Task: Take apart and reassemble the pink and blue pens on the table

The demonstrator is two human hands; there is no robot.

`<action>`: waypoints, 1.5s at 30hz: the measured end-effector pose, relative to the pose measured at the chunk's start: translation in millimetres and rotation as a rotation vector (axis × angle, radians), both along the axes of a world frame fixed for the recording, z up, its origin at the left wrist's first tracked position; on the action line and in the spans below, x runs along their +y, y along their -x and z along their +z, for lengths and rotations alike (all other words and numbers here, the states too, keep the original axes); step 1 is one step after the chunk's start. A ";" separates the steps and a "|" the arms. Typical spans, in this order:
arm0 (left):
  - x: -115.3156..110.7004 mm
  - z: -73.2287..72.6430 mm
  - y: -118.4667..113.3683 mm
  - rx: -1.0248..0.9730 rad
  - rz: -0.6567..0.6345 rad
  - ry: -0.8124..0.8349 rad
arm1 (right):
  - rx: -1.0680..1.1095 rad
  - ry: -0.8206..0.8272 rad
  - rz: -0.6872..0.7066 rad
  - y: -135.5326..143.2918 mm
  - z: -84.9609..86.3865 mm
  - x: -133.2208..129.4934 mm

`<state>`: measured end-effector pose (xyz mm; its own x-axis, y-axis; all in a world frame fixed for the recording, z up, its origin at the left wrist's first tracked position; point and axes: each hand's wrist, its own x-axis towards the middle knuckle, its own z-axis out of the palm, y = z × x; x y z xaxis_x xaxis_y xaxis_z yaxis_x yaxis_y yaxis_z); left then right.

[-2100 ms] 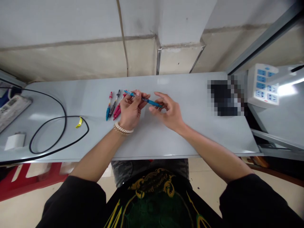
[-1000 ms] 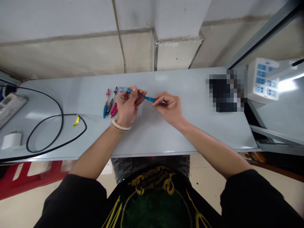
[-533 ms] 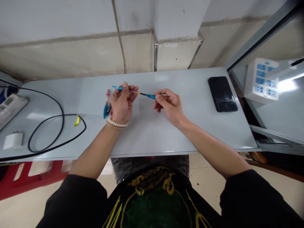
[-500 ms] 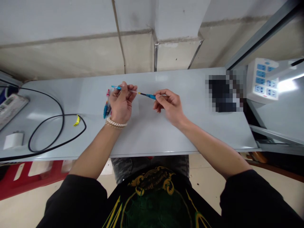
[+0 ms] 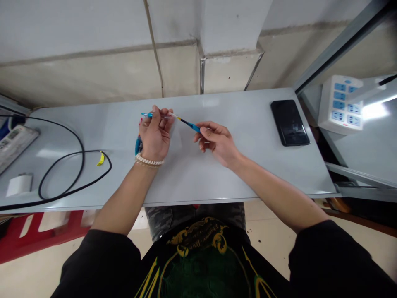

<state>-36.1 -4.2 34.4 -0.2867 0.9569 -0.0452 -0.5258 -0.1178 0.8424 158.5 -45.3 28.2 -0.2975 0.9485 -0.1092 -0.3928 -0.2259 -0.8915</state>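
Note:
My left hand (image 5: 156, 134), wearing a white braided bracelet (image 5: 149, 160), pinches a clear pen barrel (image 5: 166, 117) with a blue end (image 5: 146, 114) that sticks out to the left. My right hand (image 5: 218, 142) grips the blue front section of a pen (image 5: 194, 127) between thumb and fingers. From that section a thin refill (image 5: 182, 120), black, yellow and white, points toward the barrel's right end. The refill's white tip is right at the barrel, slightly angled to it; I cannot tell whether they touch. Behind my left wrist lie more pens (image 5: 138, 145), partly hidden.
A black phone (image 5: 290, 123) lies at the table's right, near a white multi-socket power strip (image 5: 340, 104). On the left are a looped black cable (image 5: 82, 154) with a yellow tag (image 5: 101, 159), a white charger (image 5: 19, 185) and a white box-like object (image 5: 17, 145).
My right hand has shifted slightly left and down, tilting the refill. More of the refill's white end now shows at the barrel. My left hand has moved slightly left.

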 end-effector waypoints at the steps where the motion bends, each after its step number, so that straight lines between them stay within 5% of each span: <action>1: -1.3 -0.8 -1.9 -0.003 -0.007 0.002 | 0.022 0.012 0.035 1.7 -0.6 -1.3; 6: -7.5 -5.9 -8.5 -0.009 -0.104 -0.019 | 0.089 0.028 0.168 7.1 -2.4 -6.3; 16: -10.9 -2.6 -9.2 -0.065 -0.164 -0.045 | 0.107 0.077 0.146 4.1 3.3 -5.3; 45: 1.1 -4.6 1.3 -0.018 -0.011 0.019 | -0.022 0.046 0.232 6.3 1.9 -9.5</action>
